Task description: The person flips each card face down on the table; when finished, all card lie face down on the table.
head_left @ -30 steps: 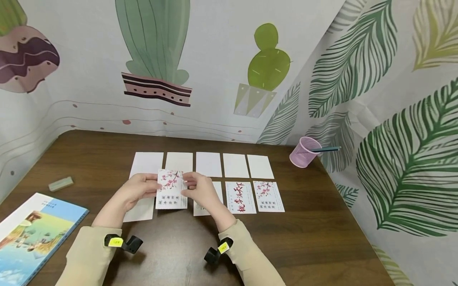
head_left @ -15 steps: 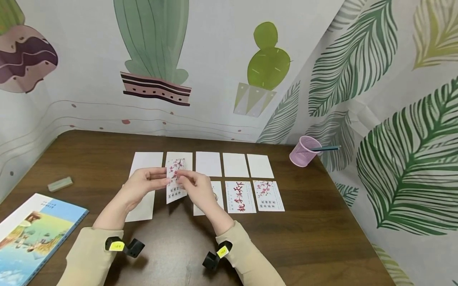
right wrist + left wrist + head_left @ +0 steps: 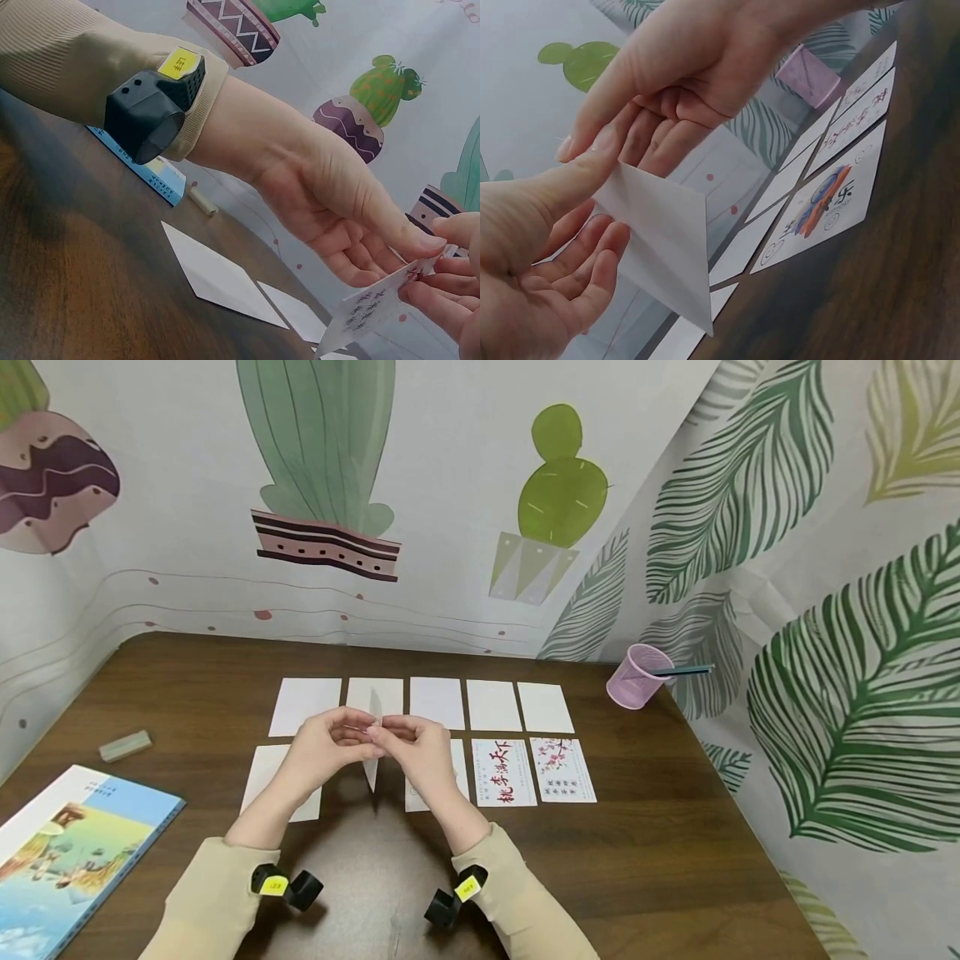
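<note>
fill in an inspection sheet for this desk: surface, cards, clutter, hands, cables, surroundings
Surface: dark wood-grain table
Held card: upright, lettering on one side, other side blank
Back row: five cards, blank faces up
Front row, left to right: white card, a gap, coloured-picture card, red-lettered card, blossom card
Clutter: book and pale block at left; pink cup with thin sticks at far right
Left hand: pinches held card
Right hand: pinches held card
Cables: nothing seen
Surroundings: wall covering printed with cacti and leaves
</note>
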Demonstrator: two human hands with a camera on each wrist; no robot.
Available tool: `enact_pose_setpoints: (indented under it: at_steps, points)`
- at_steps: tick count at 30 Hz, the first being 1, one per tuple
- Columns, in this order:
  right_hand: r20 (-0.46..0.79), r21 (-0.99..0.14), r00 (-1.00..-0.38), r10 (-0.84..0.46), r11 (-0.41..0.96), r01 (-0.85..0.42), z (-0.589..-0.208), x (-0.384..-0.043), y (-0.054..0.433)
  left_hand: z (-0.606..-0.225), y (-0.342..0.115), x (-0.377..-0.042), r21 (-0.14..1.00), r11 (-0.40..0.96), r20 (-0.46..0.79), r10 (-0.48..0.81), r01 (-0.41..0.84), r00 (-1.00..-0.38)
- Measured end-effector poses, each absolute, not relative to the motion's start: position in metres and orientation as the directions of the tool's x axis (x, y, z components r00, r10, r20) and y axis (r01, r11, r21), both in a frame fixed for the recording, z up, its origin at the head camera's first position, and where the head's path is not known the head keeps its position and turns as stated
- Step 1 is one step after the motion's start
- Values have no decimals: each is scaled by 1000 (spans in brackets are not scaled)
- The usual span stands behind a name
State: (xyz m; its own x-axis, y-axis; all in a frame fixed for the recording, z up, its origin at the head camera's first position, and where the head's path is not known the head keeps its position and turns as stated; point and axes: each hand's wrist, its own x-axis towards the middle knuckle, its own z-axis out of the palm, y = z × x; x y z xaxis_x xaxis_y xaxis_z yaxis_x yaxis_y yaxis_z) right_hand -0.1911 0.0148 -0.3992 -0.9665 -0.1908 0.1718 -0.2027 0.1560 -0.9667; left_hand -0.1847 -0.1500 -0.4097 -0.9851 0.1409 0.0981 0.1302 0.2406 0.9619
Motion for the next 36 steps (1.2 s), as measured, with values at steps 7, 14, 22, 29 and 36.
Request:
enact_pose_setpoints:
  at_steps: [7,14,22,29,36]
  points:
    - [236,-946,-967,-101,205,-252,-405,-195,18,-409,-148,-184,963,245,80,149,115,-986]
    - [105,-971,-994,-9,214,-105,-420,-214,34,-411,-157,-186,955,288,57,77,77,-995]
    - [-128,-983,-988,-84,142,116,-432,-225,40,-422,-186,-192,948,304,-96,-4,-93,-995]
    - [-153,-969,-975,-161,218,116,-437,-221,33,-429,-189,-196,938,326,-153,76,-120,-985]
    - [-119,-948,-979,-167,312,62,-442,-218,34,-433,-189,-196,907,388,-199,50,-165,-979]
